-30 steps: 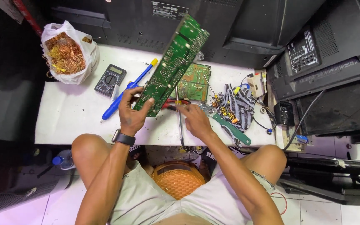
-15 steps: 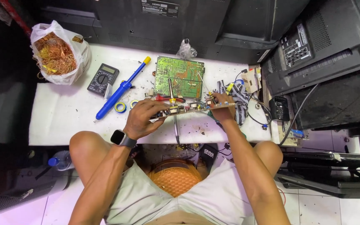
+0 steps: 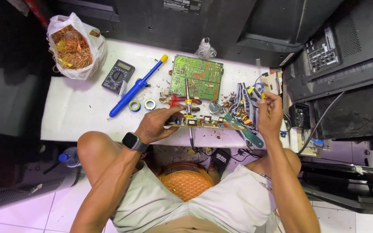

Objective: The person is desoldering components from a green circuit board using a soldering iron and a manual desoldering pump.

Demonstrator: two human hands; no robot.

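At the near edge of the white table (image 3: 78, 112), your left hand (image 3: 158, 125) is closed on the long circuit board (image 3: 206, 124), thumb on top, holding it edge-up so its component side faces you and the mounted parts stand in a row. Your right hand (image 3: 269, 113) is raised beside the board's far end, fingers pinched together near the tangle of grey wires and connectors (image 3: 243, 103); whether it holds a small part or only touches the wires cannot be told. Just behind the held board lies a soldering iron (image 3: 188, 96) across red-handled pliers (image 3: 178, 101), neither in hand. A second green board (image 3: 196, 77) lies flat beyond them, untouched. Left of that sit two tape rolls (image 3: 142, 105), a blue desoldering pump (image 3: 137, 87), a multimeter (image 3: 118, 77) and a bag of copper wire scrap (image 3: 72, 48). Judgement: the held board remains populated and no tool is applied to it, so stripping of this board appears barely started; loose debris on the table suggests some parts are already off.
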